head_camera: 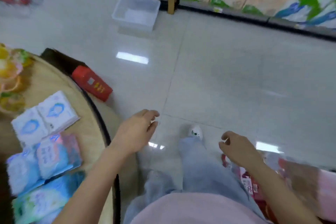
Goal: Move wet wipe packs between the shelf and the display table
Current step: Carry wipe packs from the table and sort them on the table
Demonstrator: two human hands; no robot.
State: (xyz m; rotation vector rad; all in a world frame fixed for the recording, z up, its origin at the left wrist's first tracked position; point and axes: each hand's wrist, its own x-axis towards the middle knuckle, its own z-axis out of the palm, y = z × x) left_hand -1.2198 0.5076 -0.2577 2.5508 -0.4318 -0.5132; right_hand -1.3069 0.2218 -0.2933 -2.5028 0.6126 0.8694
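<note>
At your far left, the wet wipe packs [45,118] lie flat near the curved edge of the display table [54,82]. It has a round, pale woven-looking top with a dark rim. The packs are soft, glossy film pouches: two white ones sit side by side in a row slanting up to the right, with blue and pink ones nearer you. A red carton [91,82] sits on the floor against the table's base.

Your left hand [138,129] hangs just right of the rim, fingers relaxed and loosely spread, holding nothing. It is the nearer hand, and the packs lie to its left and slightly behind, so I judge a reach would go back across the rim. A clear plastic bin [136,12] stands on the shiny tiles far ahead.

Your right hand [236,149] is also empty, with its fingers loosely curled. The shelf [227,12] runs along the upper right, well apart from both hands and stacked with blurred blocky packages.
</note>
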